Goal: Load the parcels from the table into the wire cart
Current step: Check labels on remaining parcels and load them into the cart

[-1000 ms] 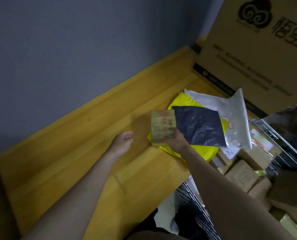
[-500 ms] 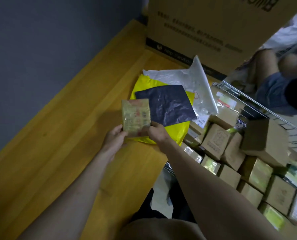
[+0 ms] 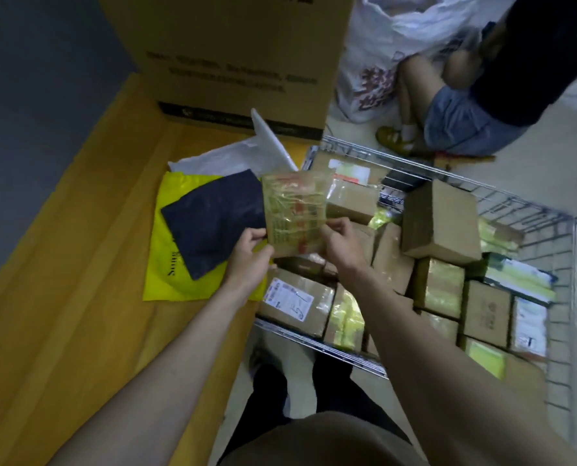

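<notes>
A small flat tape-wrapped brown parcel is held up between both hands at the table's right edge, above the near left corner of the wire cart. My left hand grips its lower left corner and my right hand pinches its lower right edge. On the wooden table lie a yellow mailer bag, a dark blue-black bag on top of it, and a white plastic bag behind. The cart holds several cardboard boxes.
A big cardboard box stands at the table's far end. Beyond the cart a person crouches on the floor next to a white plastic sack. A grey wall runs along the table's left side.
My left hand has joined the right on the parcel. Both hands have carried it rightward from over the table to above the cart's edge, and the view has swung toward the cart.
</notes>
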